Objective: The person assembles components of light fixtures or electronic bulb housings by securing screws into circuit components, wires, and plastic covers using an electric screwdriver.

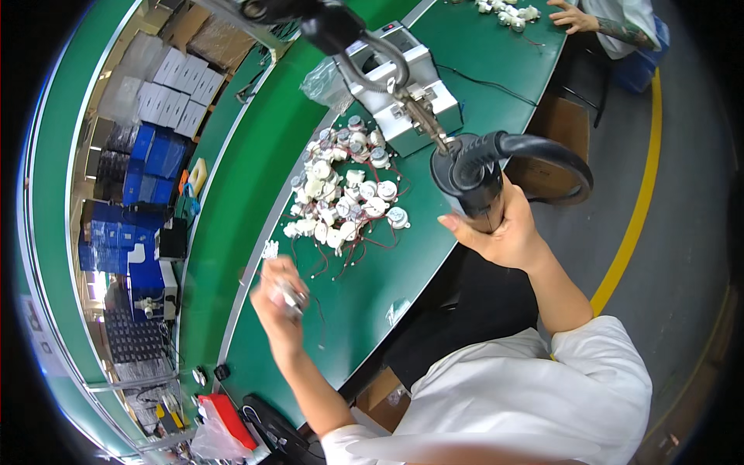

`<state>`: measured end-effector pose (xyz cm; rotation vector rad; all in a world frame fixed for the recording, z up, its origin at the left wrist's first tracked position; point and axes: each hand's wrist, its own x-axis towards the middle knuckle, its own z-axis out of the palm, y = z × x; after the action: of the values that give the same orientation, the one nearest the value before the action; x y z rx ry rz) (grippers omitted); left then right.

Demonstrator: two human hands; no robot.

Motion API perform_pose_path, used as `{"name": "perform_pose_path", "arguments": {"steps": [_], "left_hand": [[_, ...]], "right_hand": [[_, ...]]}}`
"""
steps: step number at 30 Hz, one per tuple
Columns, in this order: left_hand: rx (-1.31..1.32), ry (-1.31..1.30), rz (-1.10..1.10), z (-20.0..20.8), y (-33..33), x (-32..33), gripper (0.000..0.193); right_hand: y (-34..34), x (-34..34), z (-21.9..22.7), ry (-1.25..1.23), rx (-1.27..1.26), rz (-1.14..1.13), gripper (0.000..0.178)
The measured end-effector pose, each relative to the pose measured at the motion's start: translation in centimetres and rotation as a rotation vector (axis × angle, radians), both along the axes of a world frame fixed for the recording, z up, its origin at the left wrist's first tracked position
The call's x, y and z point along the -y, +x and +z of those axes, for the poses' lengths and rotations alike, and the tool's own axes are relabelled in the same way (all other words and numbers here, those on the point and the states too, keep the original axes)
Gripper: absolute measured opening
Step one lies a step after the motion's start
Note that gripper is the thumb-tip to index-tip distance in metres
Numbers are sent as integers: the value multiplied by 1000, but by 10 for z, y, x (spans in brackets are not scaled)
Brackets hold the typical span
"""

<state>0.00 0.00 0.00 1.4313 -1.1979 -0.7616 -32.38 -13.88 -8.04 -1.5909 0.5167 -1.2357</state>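
My right hand (508, 236) is wrapped round the body of a black and grey electric screwdriver (469, 182), which hangs from a metal hook and chain above the bench. Over the green bench top, my left hand (280, 301) is closed on a small silvery part (292, 299); motion blurs it, so its exact kind is unclear. A thin wire trails near that hand. By its fingertips shows a small white piece (270, 249); whether the fingers touch it I cannot tell. Beyond lies a heap of small white motors (341, 194) with round metal ends and dark red wires.
A white box-shaped machine (403, 81) stands behind the heap, beside a clear plastic bag (325, 84). A black cable (570, 167) loops off the screwdriver. Blue bins (147, 163) and white boxes fill the left shelves. Another person's hand (572, 15) is at the far right.
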Motion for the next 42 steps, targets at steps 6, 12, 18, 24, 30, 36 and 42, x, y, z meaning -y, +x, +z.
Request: {"name": "perform_pose_path", "arguments": {"steps": [6, 12, 18, 24, 30, 36, 42], "left_hand": [[-125, -16, -44, 87, -16, 20, 53], [-139, -73, -198, 105, 7, -1, 55], [4, -48, 16, 80, 32, -80, 57], [-255, -83, 209, 31, 44, -184, 59], [381, 351, 420, -43, 14, -209, 33], [858, 384, 701, -81, 6, -202, 37], [999, 379, 532, -99, 8, -201, 46]], "right_hand": [[20, 1, -3, -18, 28, 5, 68], [23, -4, -1, 95, 29, 31, 61], [27, -5, -2, 107, 49, 50, 49], [37, -5, -5, 16, 40, 73, 61], [59, -12, -3, 45, 88, 118, 59], [67, -25, -3, 132, 133, 116, 60], [70, -21, -8, 101, 148, 98, 59]]}}
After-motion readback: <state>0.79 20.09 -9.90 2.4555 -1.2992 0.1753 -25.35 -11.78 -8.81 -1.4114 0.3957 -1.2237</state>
